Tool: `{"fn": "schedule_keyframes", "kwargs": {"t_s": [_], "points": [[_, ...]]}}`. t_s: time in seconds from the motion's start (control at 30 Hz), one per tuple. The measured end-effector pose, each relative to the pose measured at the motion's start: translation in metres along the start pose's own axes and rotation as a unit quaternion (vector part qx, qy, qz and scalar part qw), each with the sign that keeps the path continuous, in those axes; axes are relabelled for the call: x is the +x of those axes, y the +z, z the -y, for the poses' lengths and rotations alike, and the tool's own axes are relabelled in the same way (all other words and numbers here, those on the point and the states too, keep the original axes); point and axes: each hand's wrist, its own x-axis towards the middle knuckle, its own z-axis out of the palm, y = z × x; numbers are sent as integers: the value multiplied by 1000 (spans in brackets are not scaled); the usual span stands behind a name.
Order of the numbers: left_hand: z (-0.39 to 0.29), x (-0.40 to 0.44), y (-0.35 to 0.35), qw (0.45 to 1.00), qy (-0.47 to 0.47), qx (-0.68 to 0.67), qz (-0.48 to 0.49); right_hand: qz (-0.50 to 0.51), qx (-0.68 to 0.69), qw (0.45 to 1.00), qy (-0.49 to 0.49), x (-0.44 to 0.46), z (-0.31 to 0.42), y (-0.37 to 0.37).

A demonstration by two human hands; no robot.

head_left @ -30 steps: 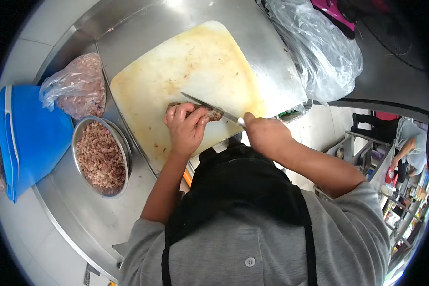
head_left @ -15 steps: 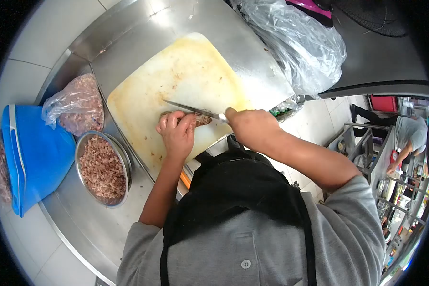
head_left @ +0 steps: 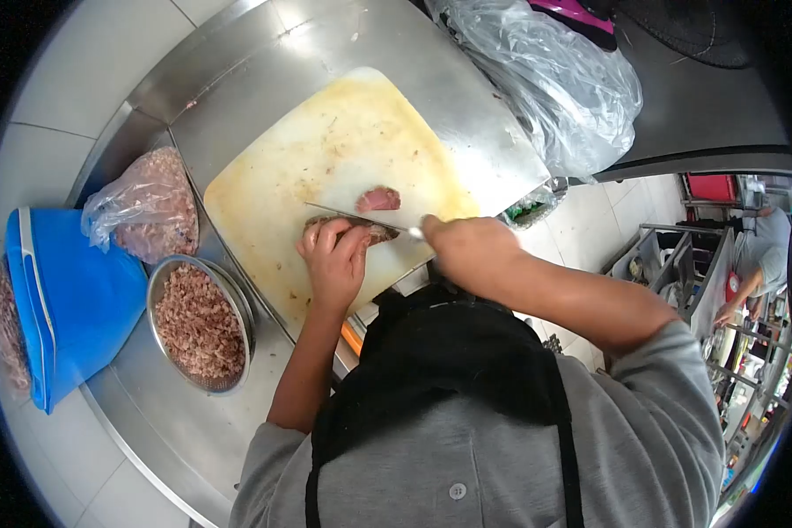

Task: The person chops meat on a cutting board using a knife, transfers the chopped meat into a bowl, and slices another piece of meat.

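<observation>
My right hand is closed round the handle of a knife. The blade points left and lies along the far side of a brown piece of meat. My left hand presses that meat down with curled fingers, close beside the blade; part of the meat is hidden under them. Just beyond the blade, a pinkish slice of meat lies flat on the yellow-stained white cutting board. Small meat scraps dot the board.
Left of the board stand a metal colander of chopped meat, a plastic bag of chopped meat and a blue container. A clear plastic bag lies at the far right. Another person is at a counter on the right.
A pinkish slice now lies on the board beyond the blade, where none showed before. Both hands and the knife remain at the meat, and the whole view has shifted slightly.
</observation>
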Motion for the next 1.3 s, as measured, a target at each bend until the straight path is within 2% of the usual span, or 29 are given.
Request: {"fn": "schedule_keyframes", "kwargs": {"t_s": [0.07,0.2,0.27,0.4,0.5,0.67,0.77,0.87,0.93,1.07,1.13,1.23,1.3], "points": [[-2,2,-3,1000,0,-7,2,111,-27,990,78,-22,12,-31],[-2,4,0,1000,-2,-3,-11,134,-8,986,99,-6,14,-2],[-4,2,-1,1000,-7,-5,-7,67,0,994,92,24,12,29],[0,4,-1,999,16,-23,-28,46,-10,997,65,21,3,21],[5,2,1,998,16,-39,-44,81,-33,993,75,-18,19,-16],[3,7,0,998,21,-33,-48,76,7,993,90,9,22,22],[2,7,-5,999,17,-27,-31,12,10,998,69,40,18,37],[6,8,-12,996,14,-82,-18,18,6,999,47,30,17,18],[15,3,-9,994,8,-110,-23,92,0,991,94,-2,32,-14],[12,7,-9,995,23,-97,-13,128,-23,984,125,-8,35,-5],[13,8,-7,995,42,-88,-30,62,23,992,106,22,30,25],[14,7,-11,994,39,-97,-11,17,9,997,72,46,21,47],[18,6,-16,991,29,-128,-8,40,10,996,83,30,29,18]]}}
